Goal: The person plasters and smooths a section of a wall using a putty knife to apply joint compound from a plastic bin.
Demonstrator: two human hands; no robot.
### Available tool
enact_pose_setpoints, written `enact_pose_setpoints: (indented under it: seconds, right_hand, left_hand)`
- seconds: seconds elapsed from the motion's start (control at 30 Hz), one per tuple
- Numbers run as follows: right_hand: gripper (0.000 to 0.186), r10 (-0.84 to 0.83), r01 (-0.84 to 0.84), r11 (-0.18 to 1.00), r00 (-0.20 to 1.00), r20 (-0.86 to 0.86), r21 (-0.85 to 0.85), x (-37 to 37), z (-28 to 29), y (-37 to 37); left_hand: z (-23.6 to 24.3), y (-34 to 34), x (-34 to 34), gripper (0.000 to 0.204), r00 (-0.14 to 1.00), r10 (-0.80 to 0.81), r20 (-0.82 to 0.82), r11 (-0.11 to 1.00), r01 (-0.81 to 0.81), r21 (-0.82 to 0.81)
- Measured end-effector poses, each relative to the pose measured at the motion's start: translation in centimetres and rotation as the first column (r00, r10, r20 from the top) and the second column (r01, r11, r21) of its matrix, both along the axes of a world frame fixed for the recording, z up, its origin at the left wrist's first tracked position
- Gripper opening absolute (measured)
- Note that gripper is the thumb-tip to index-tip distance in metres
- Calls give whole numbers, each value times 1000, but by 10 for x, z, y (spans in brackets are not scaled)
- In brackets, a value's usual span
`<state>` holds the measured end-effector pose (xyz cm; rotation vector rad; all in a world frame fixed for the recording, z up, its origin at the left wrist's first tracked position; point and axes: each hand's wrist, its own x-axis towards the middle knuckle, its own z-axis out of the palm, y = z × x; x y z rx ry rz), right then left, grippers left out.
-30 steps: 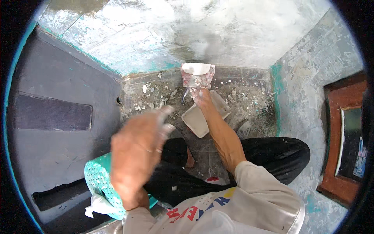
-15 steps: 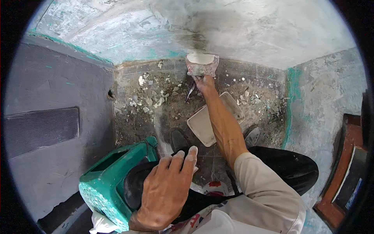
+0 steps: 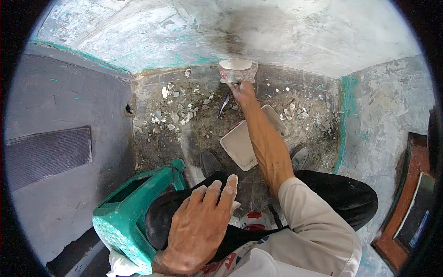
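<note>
My right hand [image 3: 242, 92] reaches forward and is closed on the near edge of a wide putty spreader [image 3: 237, 76], stained pinkish. White putty [image 3: 236, 64] lies along its far edge, against the base of the patchy wall [image 3: 286, 37]. Its fingertips are partly hidden under the spreader. Above my lap, my left hand [image 3: 200, 221] is held with its back up and fingers stretched, dusted white at the tips; nothing shows in it. Beneath my right forearm a shallow pale tray [image 3: 240, 147] rests on the floor. A slim purple-and-white tool [image 3: 224, 104] lies near my right hand.
White and grey chips [image 3: 173, 117] litter the dark floor. A green plastic stool [image 3: 124, 221] stands at left beside my knee, next to a grey wall [image 3: 55, 106]. A red-and-white container [image 3: 254, 221] sits between my legs. A brown frame [image 3: 410, 184] is at the right.
My right hand has pushed the spreader slightly farther forward and left along the wall's base. My left hand has shifted a little to the right, still stretched out.
</note>
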<state>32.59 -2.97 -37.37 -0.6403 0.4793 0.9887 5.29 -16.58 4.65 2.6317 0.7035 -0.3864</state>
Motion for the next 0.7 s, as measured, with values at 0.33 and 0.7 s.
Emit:
enact_pose_setpoints:
  seconds: [0.33, 0.7]
  right_hand:
    - [31, -78, 77, 997, 995, -55, -22, -39, 32, 51]
    - [43, -173, 177, 982, 983, 61, -60, -3, 94, 55]
  left_hand:
    - [2, 2, -12, 51, 997, 53, -47, 999, -53, -4]
    - [-1, 2, -10, 47, 998, 43, 36, 997, -40, -66]
